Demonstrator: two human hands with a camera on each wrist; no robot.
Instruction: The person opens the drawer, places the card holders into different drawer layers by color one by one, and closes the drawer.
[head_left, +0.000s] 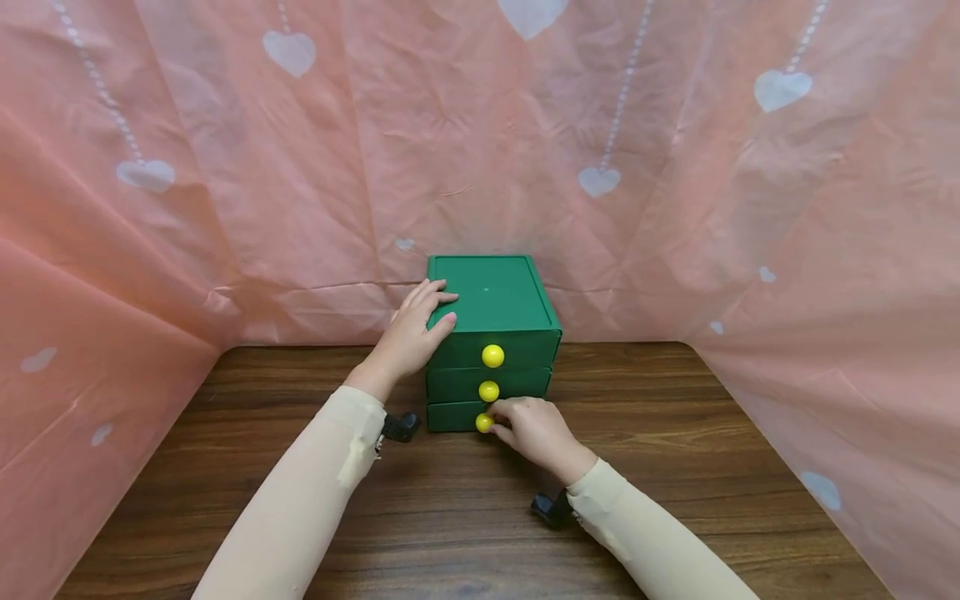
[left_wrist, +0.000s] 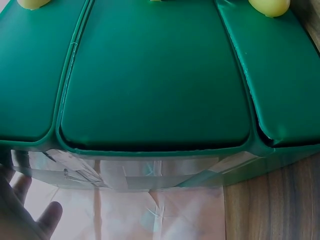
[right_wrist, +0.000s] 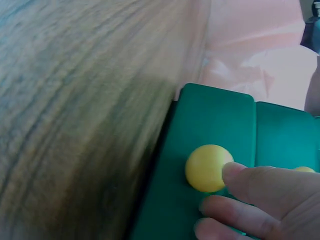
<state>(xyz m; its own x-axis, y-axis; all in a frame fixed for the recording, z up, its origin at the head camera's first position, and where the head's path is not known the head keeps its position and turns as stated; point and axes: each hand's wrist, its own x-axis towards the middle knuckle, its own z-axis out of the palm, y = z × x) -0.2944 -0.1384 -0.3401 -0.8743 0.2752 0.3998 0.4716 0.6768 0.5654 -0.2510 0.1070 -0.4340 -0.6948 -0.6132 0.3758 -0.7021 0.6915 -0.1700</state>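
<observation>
A small green three-drawer cabinet (head_left: 495,292) stands at the back middle of the table, each drawer front bearing a round yellow knob. All three drawers look closed. My left hand (head_left: 408,337) rests on the cabinet's top left edge, fingers spread and fairly straight. Down at the bottom drawer (head_left: 452,417), my right hand (head_left: 538,432) pinches the lowest yellow knob (head_left: 484,422) from its right side. In the right wrist view the thumb (right_wrist: 250,179) touches that knob (right_wrist: 206,167), with curled fingers close beside it.
The dark wood-grain table (head_left: 652,442) extends around the cabinet. Right behind hangs a pink curtain (head_left: 480,167) with white hearts, which also closes off both sides. Black wrist cameras (head_left: 401,427) sit at the cuffs of the cream sleeves (head_left: 300,500).
</observation>
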